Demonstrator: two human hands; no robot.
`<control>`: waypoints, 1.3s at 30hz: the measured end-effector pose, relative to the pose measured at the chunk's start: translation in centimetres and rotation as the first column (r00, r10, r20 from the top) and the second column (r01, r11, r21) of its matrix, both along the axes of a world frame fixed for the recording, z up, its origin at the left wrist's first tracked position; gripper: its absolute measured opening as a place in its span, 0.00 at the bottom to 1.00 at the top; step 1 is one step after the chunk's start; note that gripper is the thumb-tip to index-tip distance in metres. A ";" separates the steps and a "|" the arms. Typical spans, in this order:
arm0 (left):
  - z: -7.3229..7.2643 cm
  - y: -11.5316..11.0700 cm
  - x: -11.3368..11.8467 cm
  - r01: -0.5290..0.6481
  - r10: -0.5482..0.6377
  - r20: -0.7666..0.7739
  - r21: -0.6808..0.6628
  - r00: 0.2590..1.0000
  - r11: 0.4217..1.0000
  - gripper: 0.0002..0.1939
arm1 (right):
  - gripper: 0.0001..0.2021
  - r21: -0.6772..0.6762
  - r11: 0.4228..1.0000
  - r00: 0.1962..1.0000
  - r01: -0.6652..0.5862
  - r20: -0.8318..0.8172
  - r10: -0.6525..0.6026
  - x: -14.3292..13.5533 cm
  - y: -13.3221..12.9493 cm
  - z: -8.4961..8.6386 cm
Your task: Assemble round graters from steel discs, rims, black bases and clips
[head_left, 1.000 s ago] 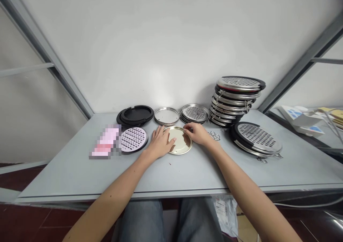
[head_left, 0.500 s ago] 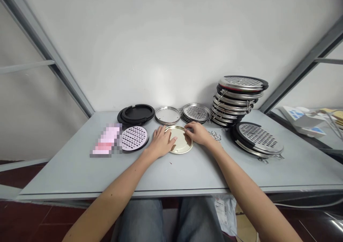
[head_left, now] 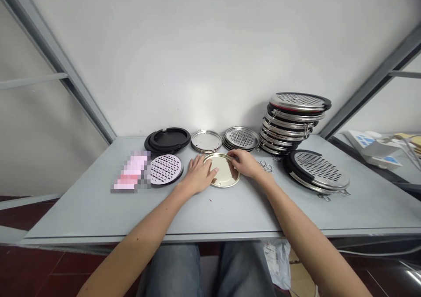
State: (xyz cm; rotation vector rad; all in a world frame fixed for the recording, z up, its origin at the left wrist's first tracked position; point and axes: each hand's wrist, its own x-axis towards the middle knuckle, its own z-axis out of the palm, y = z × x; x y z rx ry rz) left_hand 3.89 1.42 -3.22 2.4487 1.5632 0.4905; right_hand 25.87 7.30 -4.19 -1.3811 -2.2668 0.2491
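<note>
Both hands (head_left: 221, 167) palms down, fingers bent

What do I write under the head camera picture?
Left hand and right hand touch a shiny metal tray on a grey table.

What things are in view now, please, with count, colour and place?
Plate: one, gold, between hands
Disc: one, pink, left
Round trays: stacked, black, back left
Plain plates: stacked, silver, back middle
Holed plates: stacked, silver, beside them
Graters: two stacks, silver and black, right
Clips: several, silver, near right hand
Blurred patch: one, pink, left
Box: white and blue, far right
Bag: one, pale, below
Table: grey
Wall: white
Frame: grey, sides
Floor: dark red
Left hand, right hand, two arms, jeans-clad legs
</note>
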 end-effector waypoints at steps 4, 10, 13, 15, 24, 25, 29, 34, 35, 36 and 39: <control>-0.1 0.0 0.0 0.000 0.000 -0.008 -0.005 1.000 1.000 0.16 | 0.10 0.002 1.000 1.000 -0.001 0.001 0.001 -0.1 -0.1 0.1; -0.2 0.0 0.0 0.000 0.000 0.008 -0.004 1.000 1.000 0.16 | 0.09 0.004 1.000 1.000 -0.002 0.002 0.002 -0.1 -0.2 0.3; -0.2 0.1 0.0 0.000 0.000 0.007 -0.017 1.000 1.000 0.16 | 0.09 0.001 1.000 1.000 0.010 0.002 -0.010 -0.2 -0.2 0.3; -0.2 0.1 0.0 0.003 -0.003 0.000 -0.018 1.000 1.000 0.16 | 0.09 -0.004 1.000 1.000 0.016 0.004 -0.016 -0.2 -0.2 0.2; -0.4 0.0 -0.1 0.005 -0.004 -0.028 0.023 1.000 1.000 0.16 | 0.14 -0.006 1.000 1.000 0.013 -0.017 -0.013 0.1 0.1 -0.2; -0.4 0.0 -0.1 0.008 -0.007 -0.026 0.024 1.000 1.000 0.16 | 0.14 -0.007 1.000 1.000 0.012 -0.014 -0.012 0.1 0.1 -0.2; -0.5 0.1 -0.1 0.008 -0.008 -0.023 0.029 1.000 1.000 0.15 | 0.13 -0.004 1.000 1.000 0.016 -0.001 -0.016 -0.1 0.0 0.0; -0.6 0.1 -0.1 0.006 -0.005 -0.030 0.040 1.000 0.999 0.15 | 0.11 0.006 1.000 1.000 0.012 0.003 -0.012 -0.2 -0.1 0.0; -0.6 0.1 -0.1 0.006 -0.005 -0.030 0.038 1.000 0.999 0.15 | 0.11 0.006 1.000 1.000 0.014 0.002 -0.014 -0.2 -0.1 0.0; -0.6 0.0 -0.1 0.007 -0.006 -0.031 0.035 1.000 0.999 0.15 | 0.11 0.007 1.000 1.000 0.015 0.003 -0.015 -0.2 -0.1 0.0; -0.5 0.0 -0.1 0.009 -0.008 -0.036 0.026 0.999 1.000 0.15 | 0.11 0.007 1.000 1.000 0.012 0.007 -0.012 -0.2 -0.1 0.0</control>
